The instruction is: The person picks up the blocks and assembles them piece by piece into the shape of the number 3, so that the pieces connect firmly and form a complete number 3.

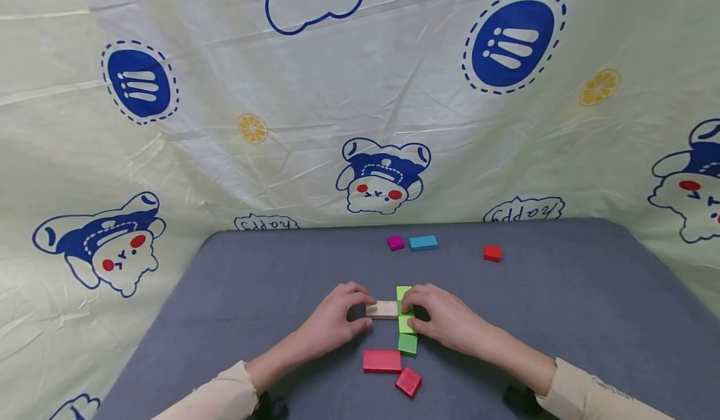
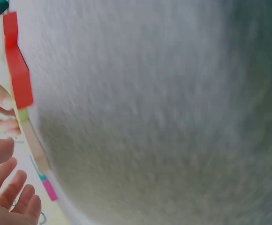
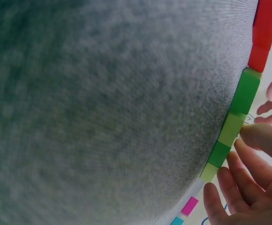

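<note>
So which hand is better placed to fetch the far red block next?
Probably the right hand: it's nearer the far red block; the left hand is across the green row, beside the pale wood.

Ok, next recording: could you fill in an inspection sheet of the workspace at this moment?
Surface: grey table, smooth and matte-looking.
Job's things: tan block, its end up against a row of four green blocks.
Clutter: red oblong block and red square block on the near side; magenta block, blue block and small red block toward the far edge.
Hands: left hand around the tan block's outer end, contact unclear; right hand at the row's right side, fingers overlapping it in the head view.
Cables: nothing seen.
Surroundings: pale cartoon-print curtain behind.
</note>
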Demonstrator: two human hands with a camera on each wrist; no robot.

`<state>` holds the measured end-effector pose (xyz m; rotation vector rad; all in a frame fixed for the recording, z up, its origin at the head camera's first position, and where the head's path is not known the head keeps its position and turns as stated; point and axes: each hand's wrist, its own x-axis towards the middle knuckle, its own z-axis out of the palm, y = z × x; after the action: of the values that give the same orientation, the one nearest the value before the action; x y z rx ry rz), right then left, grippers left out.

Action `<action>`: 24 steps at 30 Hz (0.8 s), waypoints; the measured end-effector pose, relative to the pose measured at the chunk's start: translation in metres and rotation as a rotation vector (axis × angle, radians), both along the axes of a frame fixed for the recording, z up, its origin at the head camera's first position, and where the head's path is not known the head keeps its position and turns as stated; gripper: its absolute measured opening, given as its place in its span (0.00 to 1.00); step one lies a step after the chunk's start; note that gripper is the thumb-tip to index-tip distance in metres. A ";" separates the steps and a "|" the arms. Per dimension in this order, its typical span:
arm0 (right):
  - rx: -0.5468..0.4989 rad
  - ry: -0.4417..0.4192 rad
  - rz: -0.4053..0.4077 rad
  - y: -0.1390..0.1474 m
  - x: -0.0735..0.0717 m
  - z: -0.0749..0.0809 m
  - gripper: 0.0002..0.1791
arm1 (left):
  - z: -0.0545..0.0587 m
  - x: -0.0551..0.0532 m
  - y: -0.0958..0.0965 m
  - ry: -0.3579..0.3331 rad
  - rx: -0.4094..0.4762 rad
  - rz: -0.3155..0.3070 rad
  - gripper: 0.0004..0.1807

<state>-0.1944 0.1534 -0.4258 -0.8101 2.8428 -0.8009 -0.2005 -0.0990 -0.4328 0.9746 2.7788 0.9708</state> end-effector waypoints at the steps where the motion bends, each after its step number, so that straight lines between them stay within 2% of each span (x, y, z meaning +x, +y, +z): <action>1: -0.002 0.000 0.000 0.000 0.000 0.000 0.10 | 0.002 0.003 0.000 0.002 0.000 -0.015 0.14; 4: -0.006 0.002 0.004 0.001 0.000 -0.001 0.10 | 0.004 0.012 0.002 0.005 0.003 -0.077 0.12; 9: -0.016 -0.002 0.006 0.003 0.000 -0.002 0.10 | 0.005 0.027 0.008 0.044 0.011 -0.224 0.10; 15: -0.023 0.002 0.002 0.004 0.000 -0.002 0.11 | 0.002 0.037 0.016 0.078 0.029 -0.384 0.14; 19: -0.024 0.014 0.007 0.005 0.000 -0.003 0.11 | 0.001 0.040 0.022 0.065 0.019 -0.435 0.17; 24: -0.032 0.010 0.012 0.004 0.000 -0.004 0.10 | 0.000 0.043 0.028 0.030 -0.004 -0.458 0.17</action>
<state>-0.1943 0.1576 -0.4295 -0.8364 2.8382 -0.8455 -0.1573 -0.0708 -0.4325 1.5387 2.4020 0.8797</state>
